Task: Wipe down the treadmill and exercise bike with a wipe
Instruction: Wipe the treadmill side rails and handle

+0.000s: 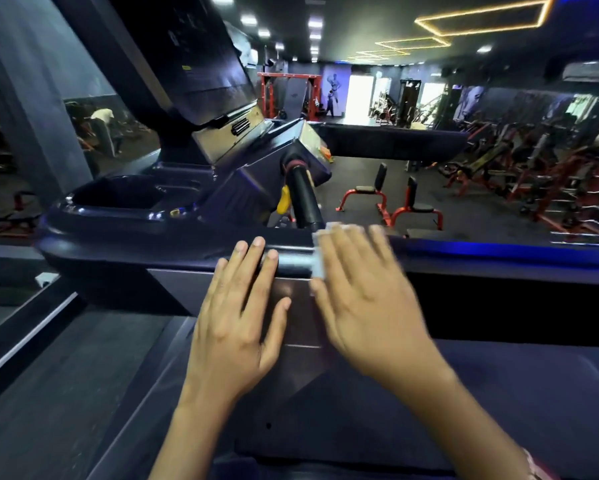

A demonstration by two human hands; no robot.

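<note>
The treadmill fills the near view: its dark console (201,74) tilts up at top left, and a dark front handrail (481,258) runs across the middle. My left hand (235,313) lies flat with straight fingers, fingertips resting on the rail. My right hand (364,289), blurred by motion, presses a white wipe (320,251) flat against the rail with spread fingers. Only the wipe's left edge and top corner show from under the fingers. No exercise bike can be made out.
A black grip post (303,195) with a yellow safety clip (284,200) rises just behind the wipe. A cup-holder tray (118,199) sits at left. Red benches (391,199) and weight machines (550,174) stand across the gym floor beyond.
</note>
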